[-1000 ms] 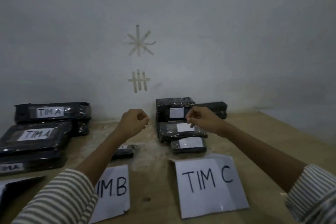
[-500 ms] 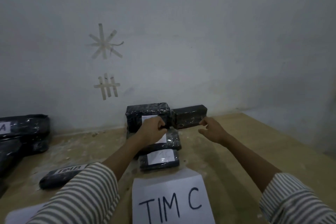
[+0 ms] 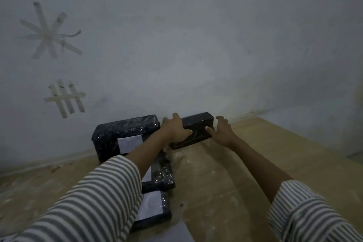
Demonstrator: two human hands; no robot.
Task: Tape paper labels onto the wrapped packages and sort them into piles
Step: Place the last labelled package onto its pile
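— So, where is the black plastic-wrapped package (image 3: pixel 198 122)?
— At twelve o'clock on the wooden table (image 3: pixel 255 163), gripped by the left hand (image 3: pixel 174 129), touched by the spread right hand (image 3: pixel 222 133), seemingly to be fetched for labelling.

A bare package (image 3: pixel 198 124) is set on the table (image 3: pixel 225 182) against the wall (image 3: pixel 196 45), just right of a large package (image 3: pixel 125 133); before the latter a second package (image 3: pixel 163 175) is laid, a third package (image 3: pixel 153 206) nearer still.

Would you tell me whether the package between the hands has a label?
No label visible: the package shows bare black wrap on top; other faces hidden.
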